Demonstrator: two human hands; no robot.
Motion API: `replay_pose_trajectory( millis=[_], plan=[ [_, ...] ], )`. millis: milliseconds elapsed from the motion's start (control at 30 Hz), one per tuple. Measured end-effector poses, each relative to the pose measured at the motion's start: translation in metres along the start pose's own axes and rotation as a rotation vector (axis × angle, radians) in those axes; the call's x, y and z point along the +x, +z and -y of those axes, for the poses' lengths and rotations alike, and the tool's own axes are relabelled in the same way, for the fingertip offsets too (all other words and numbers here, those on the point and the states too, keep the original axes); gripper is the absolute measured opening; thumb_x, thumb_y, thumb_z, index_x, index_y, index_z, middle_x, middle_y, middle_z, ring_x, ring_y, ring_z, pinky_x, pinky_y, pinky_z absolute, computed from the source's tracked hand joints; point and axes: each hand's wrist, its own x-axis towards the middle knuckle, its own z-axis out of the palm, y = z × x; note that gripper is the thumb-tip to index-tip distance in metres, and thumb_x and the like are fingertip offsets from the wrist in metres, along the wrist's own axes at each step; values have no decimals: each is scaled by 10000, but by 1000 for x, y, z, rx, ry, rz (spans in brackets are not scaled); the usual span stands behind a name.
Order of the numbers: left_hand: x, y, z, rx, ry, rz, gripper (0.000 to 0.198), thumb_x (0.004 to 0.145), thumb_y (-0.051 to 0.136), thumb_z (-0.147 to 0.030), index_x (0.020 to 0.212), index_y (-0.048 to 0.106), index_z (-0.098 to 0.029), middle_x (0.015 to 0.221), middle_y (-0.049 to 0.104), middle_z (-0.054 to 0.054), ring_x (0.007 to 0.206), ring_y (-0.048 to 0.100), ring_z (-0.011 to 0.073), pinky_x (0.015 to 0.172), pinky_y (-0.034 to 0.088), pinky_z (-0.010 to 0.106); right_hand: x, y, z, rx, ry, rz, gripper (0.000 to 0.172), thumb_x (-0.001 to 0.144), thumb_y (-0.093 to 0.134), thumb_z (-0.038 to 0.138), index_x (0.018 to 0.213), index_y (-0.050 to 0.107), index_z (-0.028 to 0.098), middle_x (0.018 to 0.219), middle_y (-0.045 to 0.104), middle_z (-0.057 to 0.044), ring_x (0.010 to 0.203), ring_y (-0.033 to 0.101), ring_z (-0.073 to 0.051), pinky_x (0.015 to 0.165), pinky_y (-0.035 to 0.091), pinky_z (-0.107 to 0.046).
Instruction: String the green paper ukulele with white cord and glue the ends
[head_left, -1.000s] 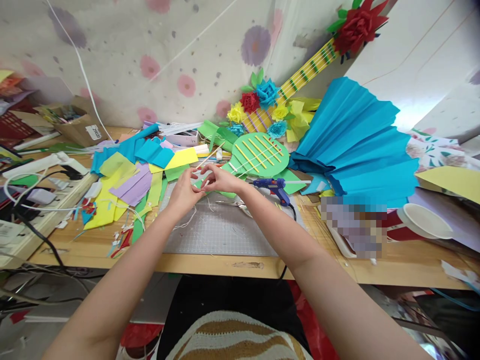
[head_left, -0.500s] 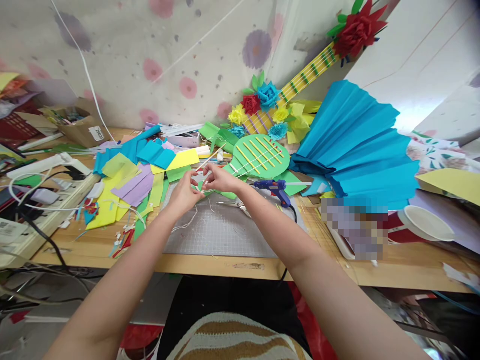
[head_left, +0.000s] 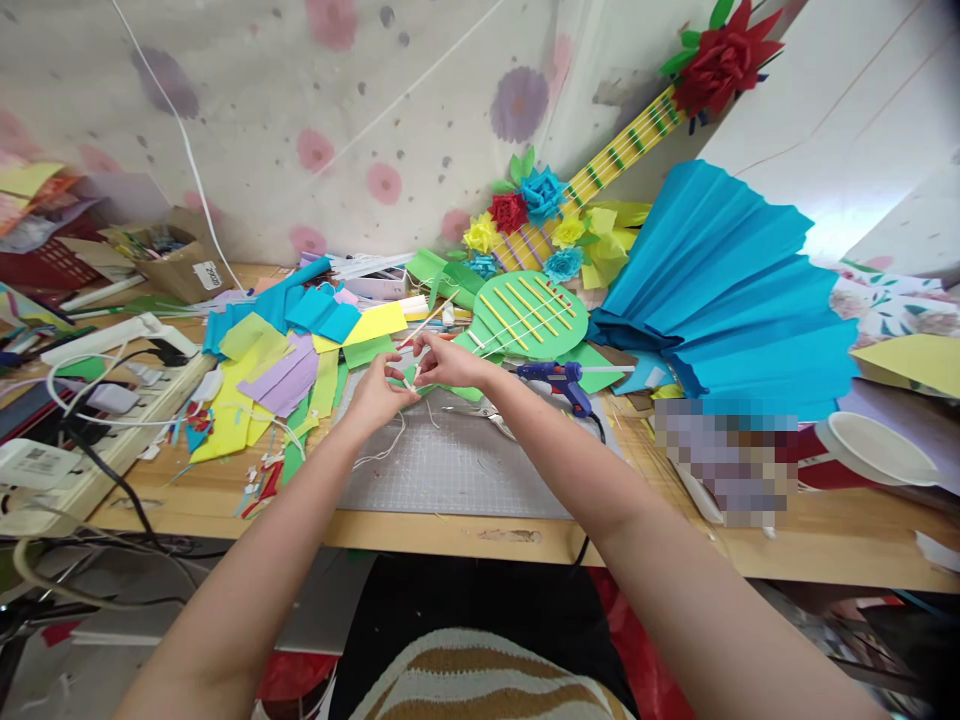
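Over the back edge of the grey cutting mat (head_left: 450, 475), my left hand (head_left: 381, 392) and my right hand (head_left: 450, 364) meet with fingertips pinched. Between them is a small white piece (head_left: 409, 384), too small to make out fully. White string (head_left: 390, 445) trails onto the mat below my left hand. Just beyond my right hand lies a green paper lute-shaped body (head_left: 525, 312) with yellow strips and white strings across it. Scissors (head_left: 501, 422) rest on the mat under my right forearm. A blue glue gun (head_left: 559, 378) lies right of that forearm.
Coloured paper scraps (head_left: 281, 370) cover the table's left side beside a power strip (head_left: 169, 420) with cables. A large pleated blue paper (head_left: 739, 290) and a red-and-white paper cup (head_left: 847, 455) stand on the right. A flowered yellow paper instrument (head_left: 622, 150) leans against the wall.
The camera view has shifted slightly, so everything sits a little further right. My hands stay together at the small white piece, with fingers slightly rearranged.
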Motion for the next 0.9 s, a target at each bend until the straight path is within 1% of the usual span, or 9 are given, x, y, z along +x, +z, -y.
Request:
replay_pose_trajectory(
  millis=[200,300,400,467,600,667,767,833,900],
  plan=[
    [-2,-3,4,-17,16,20,681,525,759,-201,1153,495,-214,924,600,-1,601,619,97,569,463,229,1,4,1,14,14,-4,403,670,672,131,911,362,221,644,581,75,685,626,-140,651,464,-259],
    [-4,-7,9,-69,69,24,650,562,738,-237,1178,529,-237,1007,594,23,627,627,96,610,487,245,1,4,3,24,-57,-11,370,699,664,170,951,397,216,796,634,21,817,633,-147,746,481,-299],
    [-4,-14,18,-74,98,-16,574,596,715,-277,1156,594,-244,1079,573,49,630,613,87,622,497,252,-3,1,4,-48,-131,-123,294,725,632,189,950,442,207,968,641,-36,931,608,-149,834,468,-331],
    [-5,-19,25,-77,104,-42,555,601,710,-300,1144,614,-245,1103,559,54,628,601,80,621,499,251,-9,-1,5,-97,-130,-209,245,743,590,182,948,459,204,981,641,-43,918,606,-148,839,464,-337],
    [-10,-25,36,-91,94,-53,554,603,707,-362,1129,595,-227,1046,564,38,653,601,92,606,489,242,-25,-5,1,-172,-75,-313,184,766,559,215,933,480,205,917,649,-27,841,608,-146,808,459,-331],
    [-13,-25,37,-103,86,-43,542,601,702,-383,1099,579,-208,972,574,24,652,592,98,593,479,238,-32,-5,-3,-200,-36,-330,152,770,558,228,907,496,203,905,649,-26,829,607,-147,783,457,-319],
    [-16,-25,34,-110,78,-20,545,580,710,-384,1073,569,-199,906,562,7,641,581,101,576,470,237,-39,-6,-8,-277,30,-330,93,768,544,197,860,530,194,894,648,-24,815,600,-144,747,448,-298],
    [-16,-26,32,-104,74,-10,606,566,718,-373,1128,552,-217,906,549,0,630,585,100,567,466,239,-43,-14,-7,-354,83,-351,87,768,532,166,850,554,188,889,650,-22,790,593,-139,736,441,-290],
    [-16,-29,31,-95,77,-3,650,567,721,-367,1177,537,-238,918,548,-2,631,598,102,571,465,241,-48,-32,0,-439,143,-399,99,771,535,154,854,579,184,903,655,-27,778,590,-136,731,438,-286]
  ],
)
